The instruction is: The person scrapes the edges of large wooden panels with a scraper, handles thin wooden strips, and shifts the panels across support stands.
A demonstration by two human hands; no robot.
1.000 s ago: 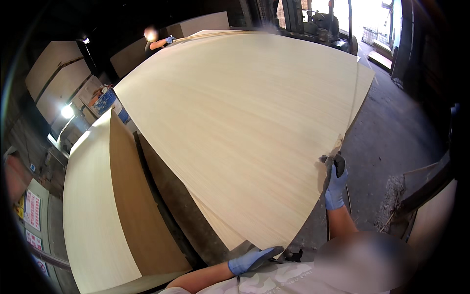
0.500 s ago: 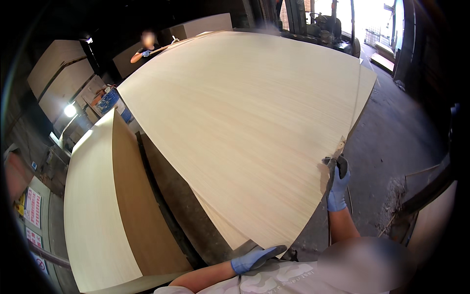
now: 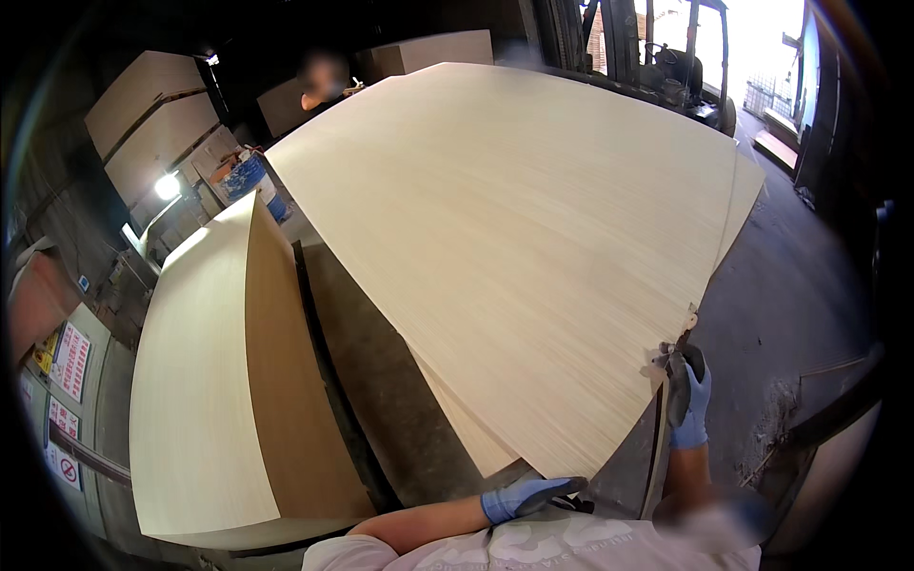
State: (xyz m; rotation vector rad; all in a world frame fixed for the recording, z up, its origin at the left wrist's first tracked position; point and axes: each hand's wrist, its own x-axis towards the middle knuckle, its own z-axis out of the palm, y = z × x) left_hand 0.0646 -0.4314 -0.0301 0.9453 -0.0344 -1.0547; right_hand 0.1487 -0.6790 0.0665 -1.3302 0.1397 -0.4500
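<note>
"Spot any writing?"
"Yes: red printing on white signs [image 3: 71,362] at far left, lettering on the shirt [image 3: 457,550]."
"And the hands?"
"See the right hand [image 3: 689,395] clamped on the right edge of the wood sheet [image 3: 533,247], the left hand [image 3: 524,501] at the near corner; can't tell the left's grip. Find the sheet ahead, right of a pale block [image 3: 202,371]."

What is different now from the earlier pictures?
The view turned left; the large sheet appears farther right. The strip held by the co-worker no longer shows clearly. The left hand stays by the sheet's near corner, the right hand at its right edge.
</note>
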